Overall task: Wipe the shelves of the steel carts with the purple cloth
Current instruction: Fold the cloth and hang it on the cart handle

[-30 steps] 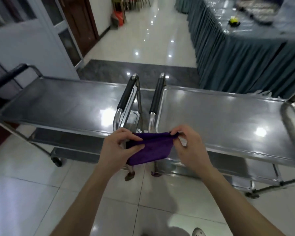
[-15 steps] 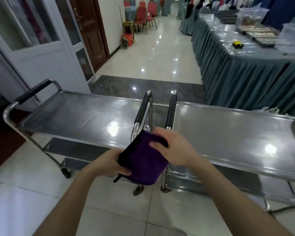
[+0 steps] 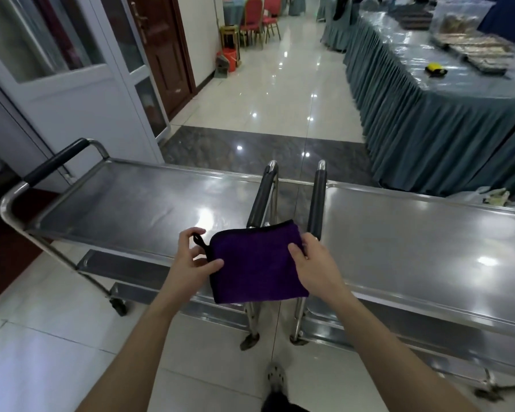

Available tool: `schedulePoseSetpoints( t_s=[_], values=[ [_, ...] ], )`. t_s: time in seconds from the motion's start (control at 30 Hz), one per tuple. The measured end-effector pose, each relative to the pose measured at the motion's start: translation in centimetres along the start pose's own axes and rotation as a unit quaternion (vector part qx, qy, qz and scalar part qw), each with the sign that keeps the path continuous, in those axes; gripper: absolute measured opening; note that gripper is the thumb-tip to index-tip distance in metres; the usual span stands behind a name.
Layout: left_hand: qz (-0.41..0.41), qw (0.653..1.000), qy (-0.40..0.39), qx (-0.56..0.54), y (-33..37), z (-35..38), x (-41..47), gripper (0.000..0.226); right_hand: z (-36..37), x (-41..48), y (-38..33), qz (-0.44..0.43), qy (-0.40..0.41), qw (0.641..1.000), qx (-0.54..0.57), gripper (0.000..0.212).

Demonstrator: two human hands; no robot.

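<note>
We've got 2 steel carts here, left cart (image 3: 137, 203) & right cart (image 3: 414, 233), parked handle to handle on the glossy tile floor (image 3: 42, 337). Both top shelves are shiny w/ light glare, and each has a lower shelf (image 3: 125, 264) underneath. Further back on the right there's a long table (image 3: 414, 123) w/ teal skirt & clear plastic cover. A small yellow thing (image 3: 435, 69) + food trays (image 3: 482, 52) sit on it.

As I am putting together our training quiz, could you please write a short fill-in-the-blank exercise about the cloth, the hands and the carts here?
1. The left hand and right hand together hold a ___ cloth.
2. The cloth's edge is trimmed in ___.
3. The left cart and right cart stand with their ___ side by side.
Missing words: purple; black; handles.
</note>
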State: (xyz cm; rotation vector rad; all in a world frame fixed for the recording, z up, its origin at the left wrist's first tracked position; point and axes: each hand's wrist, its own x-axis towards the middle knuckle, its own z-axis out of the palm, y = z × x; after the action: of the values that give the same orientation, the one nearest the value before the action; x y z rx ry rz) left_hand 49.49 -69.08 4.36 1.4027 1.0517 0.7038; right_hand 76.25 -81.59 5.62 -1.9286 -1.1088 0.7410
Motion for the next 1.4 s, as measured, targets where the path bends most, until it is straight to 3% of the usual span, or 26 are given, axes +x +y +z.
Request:
schedulePoseSetpoints(
  t_s=[0.17, 0.23, 0.3, 0.43, 0.5, 0.57, 0.7, 0.87, 1.0, 1.17, 1.33, 1.4],
  values=[
    [0.073, 0.987, 0.042, 0.134, 1.4, 0.8, 8.0, 0.062, 2.3, 6.2, 0.8, 0.032, 0.058, 0.994, 0.085, 0.024],
    [0.094, 0.981, 0.064, 0.155, 2.3, 1.1, 12.2, 0.062, 2.8, 9.5, 0.7, 0.012, 0.104, 0.988, 0.115, 0.033],
    [0.096, 0.980, 0.088, 0.153, 3.2, 1.5, 16.5, 0.063, 3.2, 13.0, 0.4, -0.001, 0.128, 0.985, 0.119, 0.027],
    [0.090, 0.968, 0.086, 0.217, 3.5, 2.5, 24.2, 0.034, 4.0, 19.5, 1.0, 0.005, 0.146, 0.983, 0.108, 0.024],
    [0.066, 0.968, 0.080, 0.230, 2.6, 3.5, 26.8, 0.029, 4.7, 22.1, 2.4, 0.020, 0.150, 0.983, 0.100, 0.026],
    [0.022, 0.968, 0.062, 0.241, 1.1, 4.5, 28.4, 0.028, 5.7, 23.8, 4.3, 0.071, 0.125, 0.987, 0.071, 0.024],
    [-0.056, 0.959, -0.069, 0.268, -2.3, 5.8, 28.9, 0.027, 8.0, 23.9, 7.0, 0.162, -0.003, 0.987, -0.010, 0.032],
    [-0.061, 0.955, -0.062, 0.284, -3.1, 5.2, 28.6, 0.042, 9.2, 18.4, 5.7, 0.176, 0.055, 0.982, 0.039, 0.059],
    [-0.124, 0.952, -0.145, 0.240, -1.8, 6.7, 29.7, 0.056, 10.5, 13.4, 3.7, 0.131, 0.045, 0.990, -0.020, 0.079],
    [-0.103, 0.937, -0.161, 0.292, -1.6, 8.4, 30.6, 0.047, 12.5, 12.2, 3.5, 0.103, 0.000, 0.994, -0.033, 0.053],
    [-0.049, 0.930, -0.157, 0.328, -0.6, 9.7, 31.0, 0.036, 13.2, 13.8, 2.9, 0.134, 0.081, 0.987, 0.019, 0.028],
    [-0.032, 0.925, -0.156, 0.344, -0.1, 10.3, 31.5, 0.044, 13.1, 14.5, 2.8, 0.133, 0.115, 0.984, 0.021, 0.023]
  ],
)
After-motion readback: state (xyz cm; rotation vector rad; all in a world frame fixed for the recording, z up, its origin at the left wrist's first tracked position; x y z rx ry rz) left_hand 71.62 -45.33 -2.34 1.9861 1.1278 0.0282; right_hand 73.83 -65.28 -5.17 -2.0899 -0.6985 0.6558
